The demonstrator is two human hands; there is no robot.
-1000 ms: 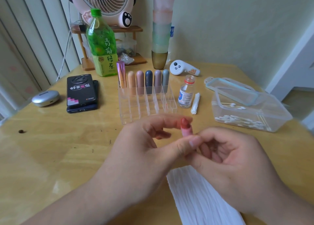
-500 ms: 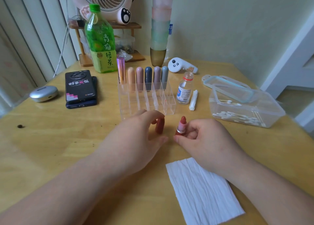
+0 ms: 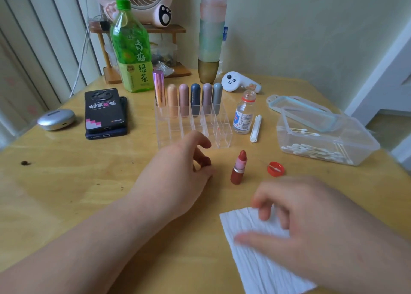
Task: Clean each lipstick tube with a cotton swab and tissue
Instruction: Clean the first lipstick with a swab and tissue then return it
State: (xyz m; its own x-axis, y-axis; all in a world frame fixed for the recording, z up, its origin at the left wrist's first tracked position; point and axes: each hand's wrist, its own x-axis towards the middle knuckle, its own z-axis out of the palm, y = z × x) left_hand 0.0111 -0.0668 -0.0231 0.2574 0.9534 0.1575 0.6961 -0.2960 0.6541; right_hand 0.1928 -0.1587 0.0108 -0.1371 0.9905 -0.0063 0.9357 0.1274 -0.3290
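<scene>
An uncapped red lipstick point(image 3: 239, 169) stands upright on the wooden table, with no hand on it. Just left of it, my left hand point(image 3: 178, 173) has its fingers curled round a dark red lipstick cap point(image 3: 202, 160), which is mostly hidden. Blurred, my right hand point(image 3: 307, 222) hovers with relaxed fingers over the white tissue point(image 3: 262, 262) at the near edge and touches it. A clear organizer point(image 3: 193, 127) behind holds several capped lipsticks point(image 3: 195, 98). A red bottle cap point(image 3: 275, 169) holding a cotton swab lies right of the lipstick.
An open small liquid bottle point(image 3: 244, 113) and a white paper packet point(image 3: 255, 128) stand right of the organizer. A clear box of cotton swabs point(image 3: 322, 142) sits far right with its lid point(image 3: 300, 109) leaning on it. Stacked phones point(image 3: 104, 111), a green tea bottle point(image 3: 132, 49) and a white controller point(image 3: 238, 85) lie behind.
My right hand has set the open lipstick upright on the table, let go and moved back down to the tissue. My left hand stays low with the cap.
</scene>
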